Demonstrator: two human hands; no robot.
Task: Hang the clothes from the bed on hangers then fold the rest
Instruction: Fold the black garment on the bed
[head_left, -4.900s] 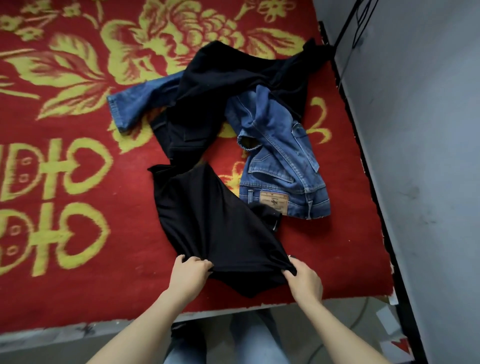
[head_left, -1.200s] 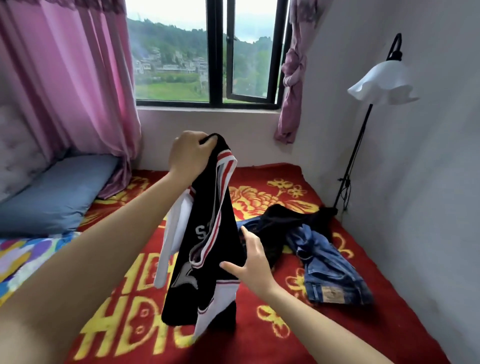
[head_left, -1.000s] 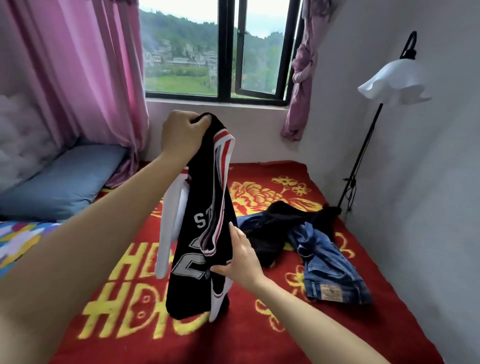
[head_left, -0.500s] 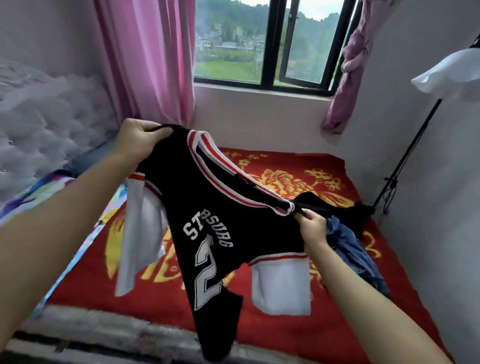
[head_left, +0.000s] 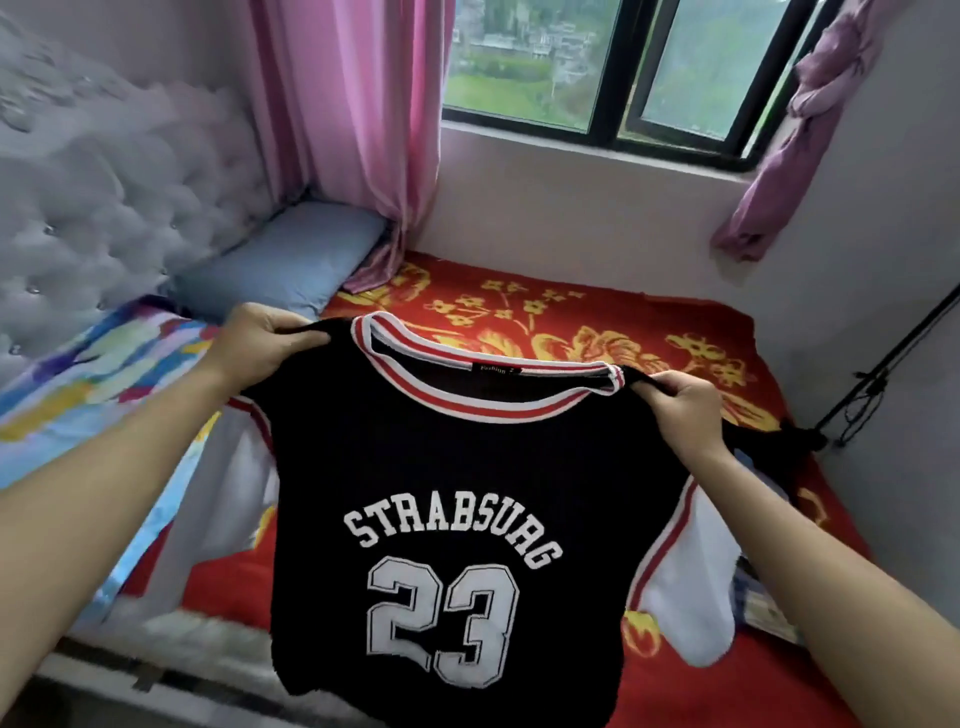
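I hold a black jersey (head_left: 457, 467) spread out in the air above the bed. It has white sleeves, a red-and-white striped collar and the print "STRABSURG 23". My left hand (head_left: 262, 340) grips its left shoulder and my right hand (head_left: 680, 402) grips its right shoulder. The jersey hangs flat, front toward me, and hides most of the other clothes. A dark garment (head_left: 795, 439) and a bit of blue jeans (head_left: 753, 587) show behind my right forearm. No hanger is in view.
The bed has a red blanket (head_left: 571, 322) with yellow flowers, a blue pillow (head_left: 280, 260) and a colourful sheet (head_left: 93, 374) at the tufted headboard. Pink curtains and a window lie beyond. A floor lamp's pole (head_left: 893, 353) stands by the right wall.
The jersey was bunched in my left hand; my right hand took its other shoulder and both hands pulled it out flat. My view swung left toward the headboard.
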